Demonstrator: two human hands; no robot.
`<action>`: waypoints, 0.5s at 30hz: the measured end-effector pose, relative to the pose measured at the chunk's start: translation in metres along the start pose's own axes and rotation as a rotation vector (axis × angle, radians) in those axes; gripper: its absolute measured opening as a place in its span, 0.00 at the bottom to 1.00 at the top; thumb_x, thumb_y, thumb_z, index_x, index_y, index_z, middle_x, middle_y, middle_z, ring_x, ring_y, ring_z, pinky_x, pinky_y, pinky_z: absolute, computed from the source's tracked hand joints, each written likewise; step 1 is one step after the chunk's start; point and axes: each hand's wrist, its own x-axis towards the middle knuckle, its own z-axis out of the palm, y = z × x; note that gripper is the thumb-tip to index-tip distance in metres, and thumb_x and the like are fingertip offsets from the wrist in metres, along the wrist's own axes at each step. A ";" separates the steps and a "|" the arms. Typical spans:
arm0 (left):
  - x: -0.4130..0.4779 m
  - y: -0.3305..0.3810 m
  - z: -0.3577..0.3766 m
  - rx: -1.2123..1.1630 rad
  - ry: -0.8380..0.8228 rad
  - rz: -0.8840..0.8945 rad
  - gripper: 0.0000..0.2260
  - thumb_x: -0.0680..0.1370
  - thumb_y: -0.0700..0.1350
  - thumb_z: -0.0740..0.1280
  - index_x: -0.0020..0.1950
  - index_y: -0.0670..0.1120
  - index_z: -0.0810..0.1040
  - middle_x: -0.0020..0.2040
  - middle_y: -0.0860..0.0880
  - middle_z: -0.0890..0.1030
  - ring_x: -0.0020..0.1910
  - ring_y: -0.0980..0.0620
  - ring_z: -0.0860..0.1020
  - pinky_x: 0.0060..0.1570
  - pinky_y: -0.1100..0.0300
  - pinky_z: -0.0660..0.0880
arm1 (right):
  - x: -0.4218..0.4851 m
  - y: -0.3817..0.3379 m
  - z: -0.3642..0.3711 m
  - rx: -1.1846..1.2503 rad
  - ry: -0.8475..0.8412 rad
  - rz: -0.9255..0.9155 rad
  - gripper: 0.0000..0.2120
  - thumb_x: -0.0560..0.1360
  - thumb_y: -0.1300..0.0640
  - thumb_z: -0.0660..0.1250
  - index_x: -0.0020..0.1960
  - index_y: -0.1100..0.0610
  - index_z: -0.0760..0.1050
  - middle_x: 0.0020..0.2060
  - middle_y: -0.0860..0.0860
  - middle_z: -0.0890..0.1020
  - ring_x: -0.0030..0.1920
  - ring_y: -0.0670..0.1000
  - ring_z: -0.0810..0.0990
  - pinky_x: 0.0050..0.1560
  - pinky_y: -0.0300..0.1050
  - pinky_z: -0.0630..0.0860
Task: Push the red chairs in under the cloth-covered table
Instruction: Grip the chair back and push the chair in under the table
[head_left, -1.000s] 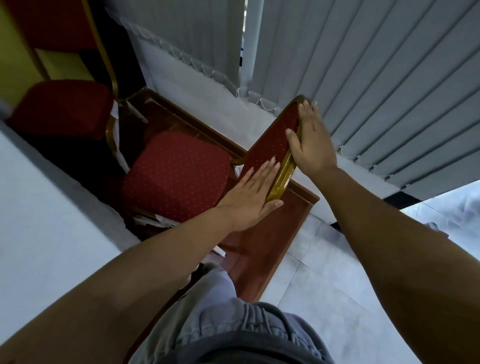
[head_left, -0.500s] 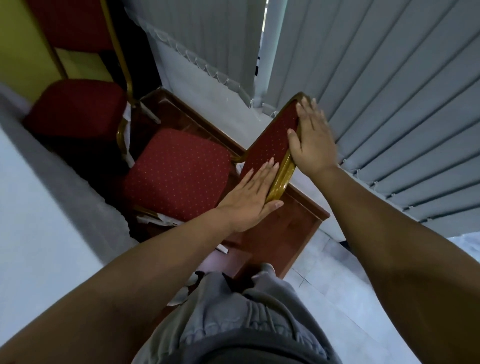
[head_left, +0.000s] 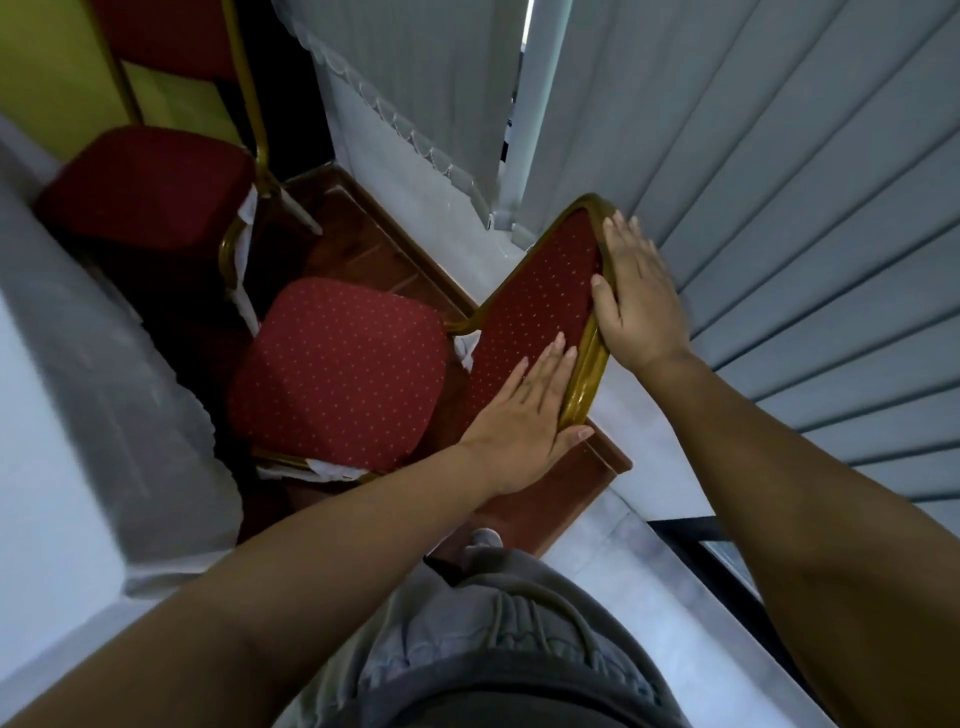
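A red chair (head_left: 337, 369) with a gold frame stands on a wooden platform, its dotted seat facing the white cloth-covered table (head_left: 67, 415) at the left. My left hand (head_left: 524, 415) lies flat on the front of its backrest (head_left: 540, 306), thumb hooked under the gold rim. My right hand (head_left: 634, 296) wraps the backrest's top edge from behind. A second red chair (head_left: 140, 187) stands further back, its seat close to the table's cloth.
Grey vertical blinds (head_left: 753, 182) hang close behind the chair on the right. The wooden platform (head_left: 571, 493) ends in a step down to pale floor tiles (head_left: 649, 571). My grey shorts (head_left: 493, 649) fill the bottom. A yellow wall (head_left: 47, 67) is at the top left.
The view has shifted a little, so chair and table sit further right in the frame. Both hands keep the same hold on the backrest; any movement of the chair itself is slight.
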 end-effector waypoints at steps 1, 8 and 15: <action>0.003 0.004 0.002 0.008 0.006 -0.006 0.34 0.82 0.62 0.42 0.76 0.40 0.31 0.78 0.43 0.34 0.77 0.51 0.34 0.76 0.53 0.41 | 0.001 0.004 -0.001 -0.005 -0.006 -0.010 0.28 0.82 0.48 0.49 0.78 0.56 0.52 0.77 0.54 0.56 0.78 0.51 0.50 0.77 0.47 0.47; 0.010 -0.003 0.001 0.070 0.044 -0.039 0.35 0.82 0.63 0.42 0.76 0.40 0.33 0.78 0.43 0.34 0.77 0.51 0.34 0.76 0.51 0.43 | 0.017 0.002 0.003 0.044 -0.003 -0.068 0.28 0.81 0.46 0.49 0.78 0.58 0.54 0.77 0.55 0.58 0.78 0.52 0.51 0.77 0.51 0.49; 0.001 -0.042 -0.014 0.092 0.054 -0.081 0.35 0.81 0.62 0.42 0.78 0.40 0.36 0.79 0.44 0.37 0.77 0.52 0.36 0.76 0.51 0.44 | 0.045 -0.029 0.022 0.062 -0.016 -0.103 0.29 0.81 0.45 0.50 0.78 0.57 0.53 0.77 0.54 0.57 0.78 0.51 0.49 0.77 0.51 0.48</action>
